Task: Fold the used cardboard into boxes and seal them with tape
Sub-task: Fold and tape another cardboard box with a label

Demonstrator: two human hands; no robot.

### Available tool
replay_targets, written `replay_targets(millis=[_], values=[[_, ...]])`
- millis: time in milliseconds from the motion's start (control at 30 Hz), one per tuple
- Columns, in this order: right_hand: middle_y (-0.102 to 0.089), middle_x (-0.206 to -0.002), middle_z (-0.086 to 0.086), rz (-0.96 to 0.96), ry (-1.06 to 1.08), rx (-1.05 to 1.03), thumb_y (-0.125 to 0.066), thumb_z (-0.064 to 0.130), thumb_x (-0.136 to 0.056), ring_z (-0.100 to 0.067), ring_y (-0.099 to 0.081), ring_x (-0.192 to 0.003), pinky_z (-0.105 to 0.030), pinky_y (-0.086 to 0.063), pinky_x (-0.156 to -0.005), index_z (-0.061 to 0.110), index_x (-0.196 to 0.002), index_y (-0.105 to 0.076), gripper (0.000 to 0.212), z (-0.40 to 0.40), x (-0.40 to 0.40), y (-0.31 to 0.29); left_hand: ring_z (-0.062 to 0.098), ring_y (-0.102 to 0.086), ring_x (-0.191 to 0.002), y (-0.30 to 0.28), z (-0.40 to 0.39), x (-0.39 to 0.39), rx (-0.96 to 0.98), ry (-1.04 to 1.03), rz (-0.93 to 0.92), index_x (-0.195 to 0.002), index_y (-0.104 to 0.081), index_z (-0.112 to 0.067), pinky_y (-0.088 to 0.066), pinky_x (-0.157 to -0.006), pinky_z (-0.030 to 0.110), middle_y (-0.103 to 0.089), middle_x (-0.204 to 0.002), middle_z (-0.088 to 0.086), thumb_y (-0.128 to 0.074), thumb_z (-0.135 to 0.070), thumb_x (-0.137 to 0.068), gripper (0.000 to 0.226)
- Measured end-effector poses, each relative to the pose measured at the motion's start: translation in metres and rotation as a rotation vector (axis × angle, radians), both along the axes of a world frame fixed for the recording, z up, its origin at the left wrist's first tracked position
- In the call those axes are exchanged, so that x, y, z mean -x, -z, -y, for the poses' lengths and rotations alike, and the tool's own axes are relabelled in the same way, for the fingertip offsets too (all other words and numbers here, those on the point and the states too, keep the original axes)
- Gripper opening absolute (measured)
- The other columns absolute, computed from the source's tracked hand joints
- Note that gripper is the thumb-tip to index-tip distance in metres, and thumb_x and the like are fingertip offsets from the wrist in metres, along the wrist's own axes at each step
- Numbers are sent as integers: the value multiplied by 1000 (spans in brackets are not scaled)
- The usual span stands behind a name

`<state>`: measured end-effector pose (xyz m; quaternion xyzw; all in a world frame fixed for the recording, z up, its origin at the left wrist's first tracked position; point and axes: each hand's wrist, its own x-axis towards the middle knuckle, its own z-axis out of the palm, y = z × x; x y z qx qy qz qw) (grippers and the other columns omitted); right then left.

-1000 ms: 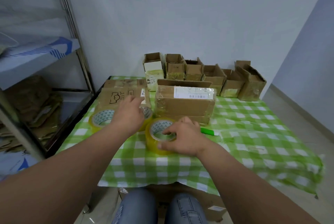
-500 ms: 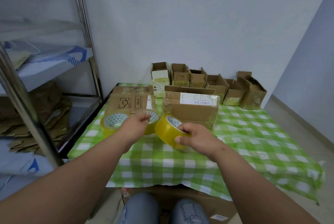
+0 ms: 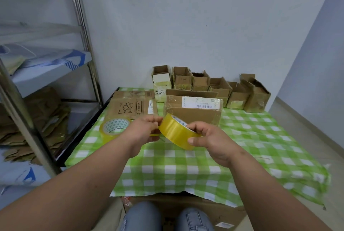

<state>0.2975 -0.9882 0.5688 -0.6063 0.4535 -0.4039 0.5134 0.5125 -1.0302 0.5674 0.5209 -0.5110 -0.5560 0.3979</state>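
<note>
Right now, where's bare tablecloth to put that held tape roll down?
Free: the checked tablecloth between both hands and its near edge, and its right side past the taped carton. Crowded: the open boxes along the wall; flat cardboard and spare tape roll far left.

Two hands: the left hand (image 3: 144, 131) and the right hand (image 3: 208, 140). Two tape rolls: one roll (image 3: 177, 132) between the hands, another roll (image 3: 114, 128) on the table (image 3: 251, 137). Six open boxes stand in a row at the wall: first (image 3: 161, 79), second (image 3: 182, 80), third (image 3: 200, 81), fourth (image 3: 220, 87), fifth (image 3: 238, 95), sixth (image 3: 256, 94). One wrapped box (image 3: 193, 109) in front of them. At least two flat cardboards (image 3: 133, 107), stacked. One shelf rack (image 3: 81, 31), its cardboard heap (image 3: 37, 119) too jumbled to count. Two knees (image 3: 143, 216).
</note>
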Motion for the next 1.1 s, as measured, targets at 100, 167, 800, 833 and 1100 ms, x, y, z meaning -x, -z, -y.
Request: replay_targets(millis=[100,167,800,833,1100], values=[[-67,-88,-1,69,-10,-18,-67,10,-67,-12,-61,-81,-22,-49,-73,8,-96,-67,29,3,0,1,23,-65,-99,1,0,0,-29,46,3,-117,-69,-17,-54,-84,34,-70,-116,12,-40,-5,-104,35],[-66,-83,-3,113,10,-33,-66,12,-66,-13,-59,-77,-23,-47,-70,8,-92,-67,27,6,-1,0,26,-65,-107,4,3,-1,-52,62,4,-118,-69,-19,-55,-85,35,-70,-118,10,-38,-3,-103,39],[-47,-67,-6,385,179,-162,-55,15,-62,-21,-44,-70,-37,-35,-66,9,-69,-51,10,25,-7,2,24,-66,-77,3,16,1,-367,33,-58,-98,-62,-3,-58,-66,34,-67,-92,16,-41,-12,-104,24],[-46,-67,-6,388,176,-164,-54,15,-61,-21,-44,-69,-36,-35,-65,9,-68,-50,10,25,-8,2,21,-64,-73,4,17,1,-381,35,-58,-97,-63,-3,-57,-62,31,-66,-90,14,-43,-12,-104,22],[-41,-63,-6,381,150,-176,-49,13,-57,-21,-41,-63,-33,-31,-59,11,-60,-49,4,27,-5,3,18,-55,-66,3,24,-3,-460,36,-108,-88,-62,-4,-60,-57,31,-62,-83,11,-52,-4,-98,15]])
